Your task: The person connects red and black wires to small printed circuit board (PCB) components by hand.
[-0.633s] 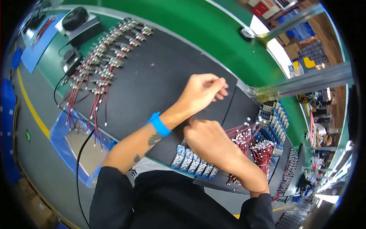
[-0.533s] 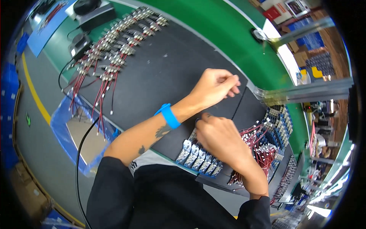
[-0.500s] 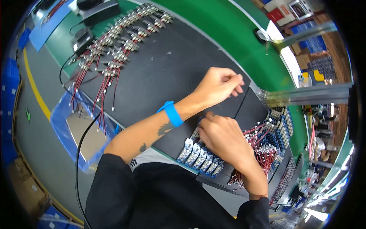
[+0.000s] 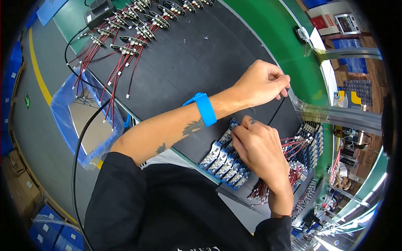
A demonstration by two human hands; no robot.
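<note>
My left hand [image 4: 264, 84], with a blue wristband [image 4: 206, 109] on its wrist, hangs over the black mat. Its fingers are curled in and pressed to the thumb; whatever lies inside is hidden. Nearer me, my right hand [image 4: 263, 152] is closed at the upper end of a narrow blue circuit board strip [image 4: 227, 134], whose far part its fingers cover. Just below stands a row of blue circuit boards with white parts [image 4: 224, 165], lined up along the table edge. Red wires with white connectors [image 4: 295, 171] lie bunched right of my right hand.
More blue boards [image 4: 312, 142] stack at the right. Small boards with red wires [image 4: 134, 42] cover the far left of the black mat [image 4: 180, 62]. A blue-lined box [image 4: 86, 125] stands beside the table, a black cable [image 4: 77, 159] running past it. Metal posts [image 4: 335, 113] rise at the right.
The view has shifted, so the wired boards sit higher in the picture. Both hands appear farther right, still closed. More of the board strip shows beside my right fingers.
</note>
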